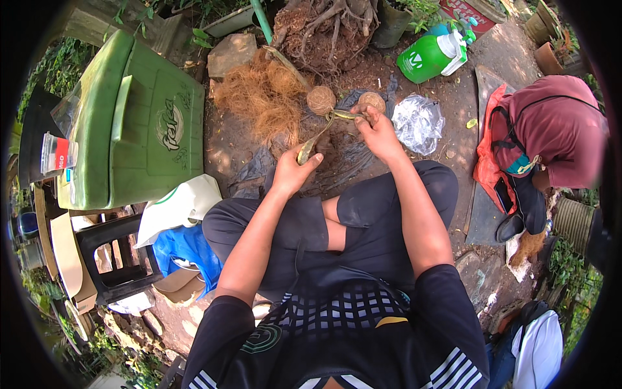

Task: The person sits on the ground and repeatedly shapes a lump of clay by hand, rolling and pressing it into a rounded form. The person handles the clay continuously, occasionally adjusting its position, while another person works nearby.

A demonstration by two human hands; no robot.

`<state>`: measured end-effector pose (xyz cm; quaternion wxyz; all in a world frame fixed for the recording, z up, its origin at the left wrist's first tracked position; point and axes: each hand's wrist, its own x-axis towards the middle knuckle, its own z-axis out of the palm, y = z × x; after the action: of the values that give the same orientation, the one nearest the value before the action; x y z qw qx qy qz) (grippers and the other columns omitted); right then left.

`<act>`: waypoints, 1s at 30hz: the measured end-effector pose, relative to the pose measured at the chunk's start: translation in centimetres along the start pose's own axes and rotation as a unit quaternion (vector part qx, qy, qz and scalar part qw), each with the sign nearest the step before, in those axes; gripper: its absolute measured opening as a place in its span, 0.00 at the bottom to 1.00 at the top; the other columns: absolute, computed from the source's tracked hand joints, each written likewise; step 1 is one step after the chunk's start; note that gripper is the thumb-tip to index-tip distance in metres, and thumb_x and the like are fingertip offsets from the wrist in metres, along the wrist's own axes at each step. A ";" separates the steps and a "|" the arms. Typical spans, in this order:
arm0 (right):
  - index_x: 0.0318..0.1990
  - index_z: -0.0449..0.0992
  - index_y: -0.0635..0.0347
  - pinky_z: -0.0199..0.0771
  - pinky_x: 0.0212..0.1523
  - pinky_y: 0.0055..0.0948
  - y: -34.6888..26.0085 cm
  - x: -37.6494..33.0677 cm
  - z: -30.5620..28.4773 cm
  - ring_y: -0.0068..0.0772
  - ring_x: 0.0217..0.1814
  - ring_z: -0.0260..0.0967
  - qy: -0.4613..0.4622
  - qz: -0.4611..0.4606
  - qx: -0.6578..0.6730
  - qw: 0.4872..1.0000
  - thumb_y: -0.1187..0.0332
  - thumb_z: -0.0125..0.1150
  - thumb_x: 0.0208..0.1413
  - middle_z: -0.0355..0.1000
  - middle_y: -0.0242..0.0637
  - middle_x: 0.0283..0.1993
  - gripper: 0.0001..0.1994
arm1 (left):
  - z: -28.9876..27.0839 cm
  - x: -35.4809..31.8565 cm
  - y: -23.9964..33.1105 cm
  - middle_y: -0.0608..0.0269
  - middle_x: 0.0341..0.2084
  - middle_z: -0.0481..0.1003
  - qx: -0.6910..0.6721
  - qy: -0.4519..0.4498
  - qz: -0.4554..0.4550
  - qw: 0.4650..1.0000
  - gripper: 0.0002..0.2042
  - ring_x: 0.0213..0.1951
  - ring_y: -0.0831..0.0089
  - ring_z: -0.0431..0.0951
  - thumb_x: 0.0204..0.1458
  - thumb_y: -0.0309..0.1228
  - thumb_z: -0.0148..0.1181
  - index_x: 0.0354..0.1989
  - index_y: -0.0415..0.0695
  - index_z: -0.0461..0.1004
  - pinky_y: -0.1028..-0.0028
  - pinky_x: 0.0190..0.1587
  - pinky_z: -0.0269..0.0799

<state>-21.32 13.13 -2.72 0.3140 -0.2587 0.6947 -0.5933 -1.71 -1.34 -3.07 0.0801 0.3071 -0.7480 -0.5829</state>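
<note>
A long yellow-green strip, like a flat leaf or stem, is stretched between my hands. Its lower left end (307, 153) comes out of my left hand (295, 171), whose fingers are closed round it. The strip bends near its middle and runs to my right hand (381, 135), which pinches the other end. Just beyond the bend sits a round brown fibre-wrapped ball (321, 100). A second such ball (372, 102) lies right behind my right fingertips. Loose brown coconut fibre (259, 94) is heaped on the ground beyond my left hand.
A large green cooler box (162, 129) stands at the left. Far ahead is a root mass (327, 32), with a green sprayer bottle (424, 61) to its right. A crumpled clear plastic bag (418, 123) lies right of my hands. Another person (547, 123) sits bent over at the right.
</note>
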 end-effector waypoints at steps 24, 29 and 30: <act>0.40 0.77 0.65 0.72 0.42 0.52 -1.1 -2.2 4.1 0.62 0.42 0.73 -0.172 -0.025 -0.226 0.958 0.54 0.48 0.65 0.76 0.55 0.35 0.20 | -0.2 0.2 0.2 0.69 0.31 0.77 -0.097 -0.056 -0.051 0.992 0.13 0.33 0.84 0.72 0.58 0.35 0.64 0.41 0.36 0.78 0.78 0.35 0.69; 0.37 0.76 0.67 0.71 0.40 0.47 -0.5 -2.1 4.0 0.60 0.41 0.73 -0.217 -0.060 -0.191 0.956 0.59 0.52 0.63 0.75 0.56 0.35 0.17 | -0.2 0.1 0.4 0.69 0.31 0.77 -0.081 -0.051 -0.032 0.995 0.11 0.34 0.84 0.72 0.58 0.33 0.62 0.40 0.36 0.78 0.78 0.36 0.69; 0.37 0.75 0.67 0.71 0.39 0.44 -0.5 -2.1 3.8 0.55 0.37 0.71 -0.227 -0.064 -0.200 0.951 0.60 0.52 0.63 0.74 0.53 0.32 0.15 | -0.2 0.1 0.4 0.69 0.31 0.77 -0.069 -0.049 -0.028 0.996 0.11 0.33 0.83 0.72 0.58 0.33 0.61 0.40 0.36 0.78 0.78 0.36 0.69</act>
<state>-17.13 12.04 -2.33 0.3662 -0.4877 0.6916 -0.3869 -1.89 -1.53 -2.64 0.0481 0.2926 -0.7003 -0.6494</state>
